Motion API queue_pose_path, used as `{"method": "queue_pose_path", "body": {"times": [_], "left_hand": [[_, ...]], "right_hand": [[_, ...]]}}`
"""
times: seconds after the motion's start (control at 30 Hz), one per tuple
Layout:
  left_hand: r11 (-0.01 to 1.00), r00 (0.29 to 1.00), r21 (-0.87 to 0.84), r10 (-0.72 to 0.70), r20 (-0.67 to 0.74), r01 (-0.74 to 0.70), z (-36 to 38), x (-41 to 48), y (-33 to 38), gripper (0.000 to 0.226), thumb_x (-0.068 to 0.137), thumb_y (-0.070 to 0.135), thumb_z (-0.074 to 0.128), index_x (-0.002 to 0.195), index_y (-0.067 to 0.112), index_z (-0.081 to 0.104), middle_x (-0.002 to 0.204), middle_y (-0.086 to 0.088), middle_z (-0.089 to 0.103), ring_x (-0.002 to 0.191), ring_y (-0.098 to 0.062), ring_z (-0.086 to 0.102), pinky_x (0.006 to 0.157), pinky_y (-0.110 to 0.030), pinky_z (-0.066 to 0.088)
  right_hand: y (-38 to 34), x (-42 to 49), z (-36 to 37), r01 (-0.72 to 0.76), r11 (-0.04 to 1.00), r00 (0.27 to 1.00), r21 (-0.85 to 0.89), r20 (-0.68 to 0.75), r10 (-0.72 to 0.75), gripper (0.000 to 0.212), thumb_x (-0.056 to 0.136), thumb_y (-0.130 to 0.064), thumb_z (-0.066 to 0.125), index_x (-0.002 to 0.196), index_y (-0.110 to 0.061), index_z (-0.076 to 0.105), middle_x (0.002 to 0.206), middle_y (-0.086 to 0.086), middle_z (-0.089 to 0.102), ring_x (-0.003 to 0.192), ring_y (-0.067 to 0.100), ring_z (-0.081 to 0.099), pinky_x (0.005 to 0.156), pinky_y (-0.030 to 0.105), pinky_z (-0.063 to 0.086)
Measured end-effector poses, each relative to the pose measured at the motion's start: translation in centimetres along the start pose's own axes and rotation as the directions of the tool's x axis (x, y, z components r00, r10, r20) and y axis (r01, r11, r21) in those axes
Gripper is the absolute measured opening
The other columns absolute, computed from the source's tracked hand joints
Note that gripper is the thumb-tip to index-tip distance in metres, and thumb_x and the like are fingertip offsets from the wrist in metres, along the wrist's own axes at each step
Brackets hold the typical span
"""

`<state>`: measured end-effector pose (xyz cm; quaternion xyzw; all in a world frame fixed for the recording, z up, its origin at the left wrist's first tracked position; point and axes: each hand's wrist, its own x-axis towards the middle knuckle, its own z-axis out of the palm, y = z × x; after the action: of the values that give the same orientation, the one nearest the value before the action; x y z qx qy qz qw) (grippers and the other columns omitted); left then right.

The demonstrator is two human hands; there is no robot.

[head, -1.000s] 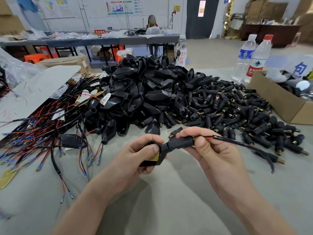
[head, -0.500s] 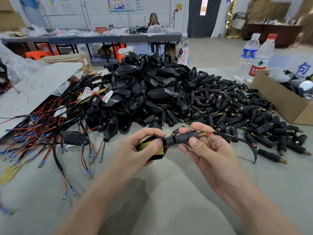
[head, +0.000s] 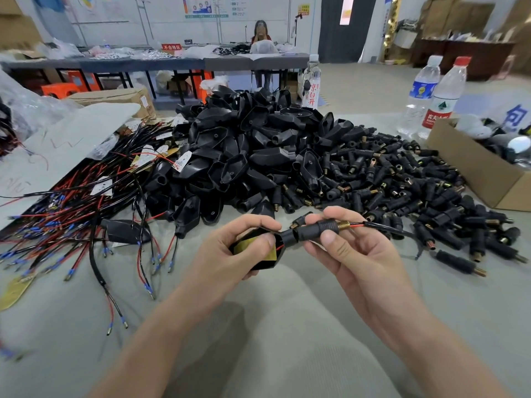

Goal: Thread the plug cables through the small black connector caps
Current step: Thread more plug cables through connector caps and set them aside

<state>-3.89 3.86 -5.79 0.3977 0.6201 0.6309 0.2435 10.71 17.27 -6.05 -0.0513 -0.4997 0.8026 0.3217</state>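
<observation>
My left hand [head: 235, 254] grips a black plug housing [head: 258, 249] with a yellowish plate on its open side. My right hand [head: 342, 248] pinches a small black connector cap [head: 314, 228] pushed up against the housing's neck. A brass spring tip [head: 343, 225] sticks out of the cap's right end, and the red and black cable [head: 385, 228] runs out of it to the right and droops toward the table. Both hands hover just above the grey table, in front of the piles.
A heap of black plug housings [head: 253, 150] fills the middle. Many small black connector caps [head: 408, 179] spread to the right. Red and black cables [head: 71, 219] lie at left. A cardboard box [head: 474, 173] and two water bottles [head: 436, 96] stand at right. Another person sits far behind.
The cap has slid left along the cable until it meets the housing's neck, and its brass spring tip now shows. Both hands rose slightly nearer the piles.
</observation>
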Motion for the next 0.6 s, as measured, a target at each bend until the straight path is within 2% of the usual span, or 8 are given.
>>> {"method": "queue_pose_path", "body": {"times": [0.07, 0.23, 0.33, 0.4, 0.53, 0.6], "left_hand": [[0.999, 1.0, 0.038, 0.011, -0.007, -0.011, 0.1, -0.1, 0.0, 0.017, 0.08, 0.034, 0.066, 0.096, 0.03, 0.073, 0.07, 0.014, 0.059, 0.059, -0.007, 0.05, 0.054, -0.015, 0.042], [0.99, 0.997, 0.129, 0.061, -0.037, -0.056, 0.6, -0.2, -0.1, 0.017, 0.084, 0.024, 0.064, 0.094, 0.036, 0.073, 0.072, 0.012, 0.062, 0.065, -0.004, 0.053, 0.064, -0.02, 0.048], [0.978, 0.992, 0.176, 0.12, -0.049, -0.11, 0.8, -0.3, 0.0, 0.024, 0.09, 0.011, 0.067, 0.092, 0.034, 0.073, 0.07, 0.009, 0.063, 0.062, 0.0, 0.053, 0.062, -0.012, 0.044], [0.967, 0.986, 0.214, 0.155, -0.055, -0.14, 0.9, -0.4, 0.1, 0.03, 0.091, 0.004, 0.066, 0.091, 0.033, 0.072, 0.067, 0.014, 0.062, 0.058, 0.001, 0.052, 0.058, -0.006, 0.04], [0.955, 0.983, 0.246, 0.178, -0.038, -0.163, 1.0, -0.6, -0.1, 0.022, 0.086, 0.017, 0.064, 0.092, 0.037, 0.072, 0.066, 0.017, 0.058, 0.056, 0.0, 0.046, 0.056, -0.008, 0.038], [0.956, 0.986, 0.25, 0.167, -0.029, -0.155, 0.9, -0.5, -0.3, 0.02, 0.086, 0.02, 0.063, 0.094, 0.036, 0.072, 0.066, 0.015, 0.057, 0.056, -0.001, 0.045, 0.055, -0.011, 0.038]], "right_hand": [[0.0, -0.1, 0.2, 0.005, 0.998, 0.998, -0.069, -0.063, -0.009, 0.02, 0.075, -0.024, 0.075, 0.095, -0.025, 0.077, 0.109, 0.007, 0.075, 0.101, 0.019, 0.071, 0.084, 0.027, 0.057], [-0.1, -0.2, 0.5, -0.015, 0.98, 0.983, -0.201, -0.183, -0.022, 0.019, 0.066, -0.036, 0.08, 0.084, -0.029, 0.075, 0.089, 0.01, 0.073, 0.085, 0.023, 0.073, 0.075, 0.027, 0.06], [-0.2, -0.3, 0.5, -0.026, 0.975, 0.981, -0.222, -0.195, -0.018, 0.02, 0.066, -0.036, 0.08, 0.083, -0.027, 0.075, 0.088, 0.013, 0.073, 0.083, 0.024, 0.073, 0.074, 0.027, 0.06], [-0.2, -0.2, 0.4, -0.037, 0.975, 0.979, -0.221, -0.206, -0.009, 0.022, 0.066, -0.035, 0.081, 0.085, -0.024, 0.075, 0.089, 0.014, 0.073, 0.083, 0.024, 0.073, 0.074, 0.027, 0.06], [0.1, -0.2, 0.3, -0.057, 0.981, 0.973, -0.186, -0.231, 0.013, 0.035, 0.064, -0.035, 0.082, 0.091, -0.015, 0.074, 0.086, 0.013, 0.072, 0.081, 0.022, 0.072, 0.073, 0.027, 0.06], [0.2, -0.1, 0.3, -0.06, 0.984, 0.971, -0.167, -0.238, 0.019, 0.034, 0.062, -0.036, 0.082, 0.089, -0.017, 0.076, 0.082, 0.01, 0.071, 0.079, 0.019, 0.071, 0.072, 0.026, 0.059]]}}
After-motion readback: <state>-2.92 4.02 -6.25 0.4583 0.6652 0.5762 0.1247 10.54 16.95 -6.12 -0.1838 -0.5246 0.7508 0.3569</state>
